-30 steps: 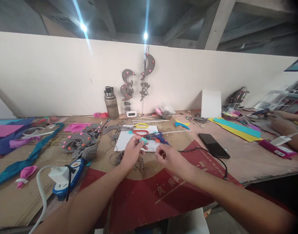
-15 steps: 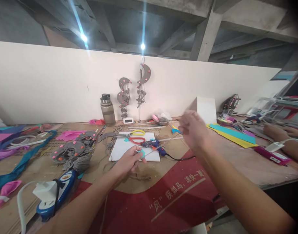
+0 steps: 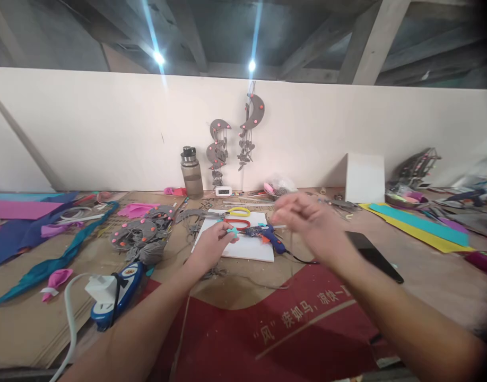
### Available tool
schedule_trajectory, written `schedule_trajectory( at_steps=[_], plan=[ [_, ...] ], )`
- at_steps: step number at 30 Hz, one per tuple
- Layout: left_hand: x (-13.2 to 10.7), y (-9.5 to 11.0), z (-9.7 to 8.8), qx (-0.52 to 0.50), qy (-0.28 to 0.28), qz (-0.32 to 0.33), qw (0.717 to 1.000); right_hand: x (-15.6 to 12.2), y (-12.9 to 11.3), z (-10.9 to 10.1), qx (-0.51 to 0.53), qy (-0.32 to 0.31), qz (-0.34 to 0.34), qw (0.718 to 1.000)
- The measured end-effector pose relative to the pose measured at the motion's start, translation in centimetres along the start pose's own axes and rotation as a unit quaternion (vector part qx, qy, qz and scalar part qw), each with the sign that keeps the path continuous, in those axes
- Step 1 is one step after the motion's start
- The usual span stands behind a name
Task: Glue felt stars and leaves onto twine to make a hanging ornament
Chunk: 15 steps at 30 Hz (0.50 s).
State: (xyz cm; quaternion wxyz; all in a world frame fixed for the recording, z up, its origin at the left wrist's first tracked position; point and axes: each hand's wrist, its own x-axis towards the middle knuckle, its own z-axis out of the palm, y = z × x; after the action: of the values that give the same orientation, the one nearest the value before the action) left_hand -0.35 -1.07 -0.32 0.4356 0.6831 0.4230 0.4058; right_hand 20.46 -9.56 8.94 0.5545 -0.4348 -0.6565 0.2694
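My left hand (image 3: 212,243) pinches a small turquoise cut-out (image 3: 233,232) above a white sheet (image 3: 253,254). To its right my right hand (image 3: 309,223) is raised, slightly blurred, its fingers drawn together on a thin grey cord (image 3: 263,283). That cord hangs below the right hand and trails left over the cardboard. A blue hot glue gun (image 3: 276,242) lies between my hands, partly on the sheet. Behind the left hand are scissors (image 3: 238,213) with one yellow and one red handle loop.
A blue power strip (image 3: 122,297) with a white plug lies left, near grey yarn moons (image 3: 142,233). A bottle (image 3: 192,178) and small clock (image 3: 223,191) stand by the wall, below hanging moon ornaments (image 3: 254,112). Beyond my right forearm are a black phone (image 3: 376,257) and coloured sheets (image 3: 418,223).
My view has turned right. The right hand has come closer to the left; the cord, stretched between them before, now hangs slack. The phone has come into view.
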Motion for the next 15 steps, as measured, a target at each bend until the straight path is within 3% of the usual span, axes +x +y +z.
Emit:
schedule_trajectory(
  at_steps=[3, 9, 15],
  plan=[
    [-0.1, 0.3, 0.0, -0.031, 0.002, 0.005, 1.000, -0.6, 2.6, 3.4, -0.042, -0.125, 0.012, 0.991],
    [-0.4, 0.5, 0.1, -0.080, -0.048, -0.016, 0.996, 0.1, 5.1, 5.1, -0.222, -0.092, -0.084, 0.967],
    [-0.7, 1.0, 0.2, -0.071, -0.080, -0.023, 0.994, 0.4, 6.6, 5.3, -0.259, -0.077, -0.104, 0.957]
  ],
)
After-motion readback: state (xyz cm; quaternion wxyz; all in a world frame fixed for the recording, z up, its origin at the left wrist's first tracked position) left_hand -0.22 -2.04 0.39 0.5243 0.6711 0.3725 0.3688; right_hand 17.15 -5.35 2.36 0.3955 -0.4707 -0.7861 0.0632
